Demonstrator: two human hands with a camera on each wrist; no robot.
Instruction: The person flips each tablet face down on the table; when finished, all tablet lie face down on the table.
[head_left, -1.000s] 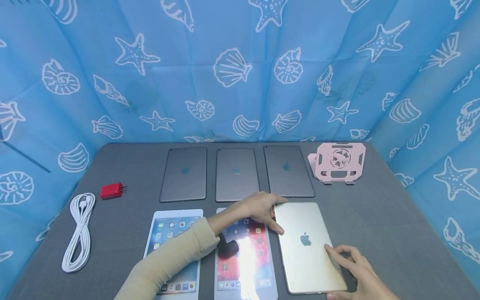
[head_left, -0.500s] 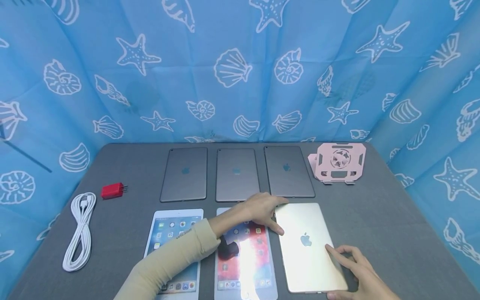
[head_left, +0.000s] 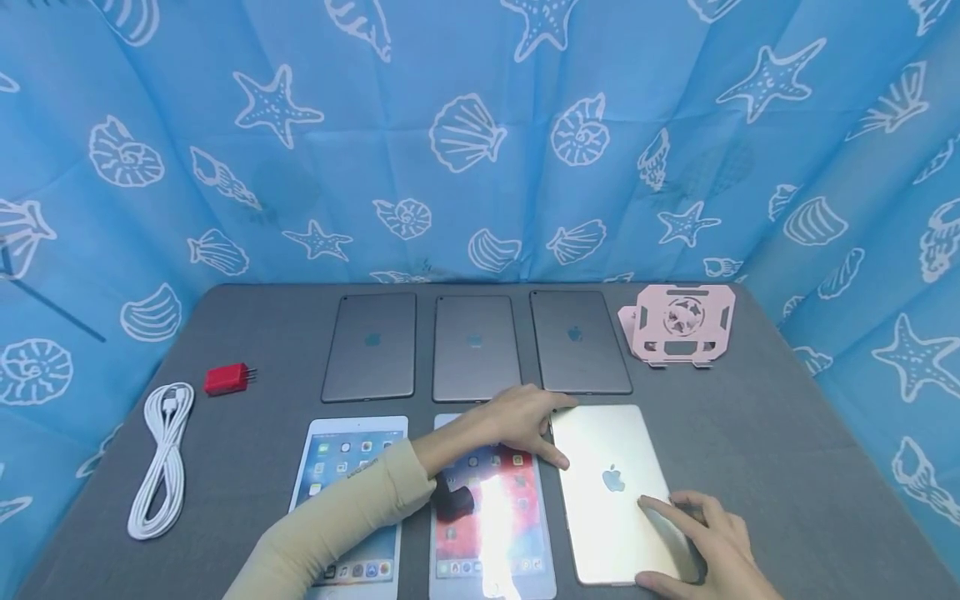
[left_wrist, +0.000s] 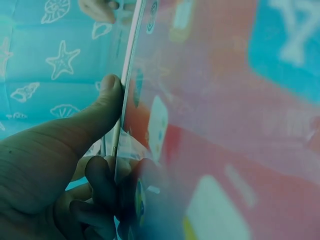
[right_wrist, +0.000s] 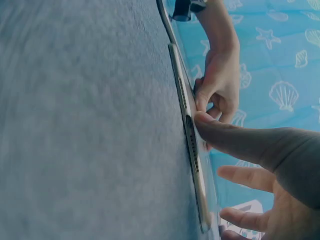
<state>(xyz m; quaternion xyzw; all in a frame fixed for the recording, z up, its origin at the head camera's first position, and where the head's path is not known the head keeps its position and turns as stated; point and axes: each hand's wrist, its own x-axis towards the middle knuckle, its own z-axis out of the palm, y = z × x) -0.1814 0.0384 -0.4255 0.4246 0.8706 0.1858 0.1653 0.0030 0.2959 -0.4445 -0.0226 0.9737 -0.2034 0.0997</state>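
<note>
A silver-gold tablet lies with its back up at the front right. My left hand holds its upper left corner, thumb on the near side and fingers by the top edge. In the left wrist view the fingers curl close to an edge. My right hand is at the tablet's lower right, thumb at the bottom edge and index finger over the back. Its other fingers reach out loosely in the right wrist view. Beneath my left forearm are a tablet with a lit red screen and a white-framed tablet, both partly hidden.
Three dark grey tablets, left, middle and right, lie backs up behind. A pink stand is at the back right. A red charger plug and coiled white cable lie left. A blue curtain hangs behind.
My right hand has shifted left, its index finger and thumb now further onto the silver-gold tablet's lower part. My left hand stays at the upper left corner.
</note>
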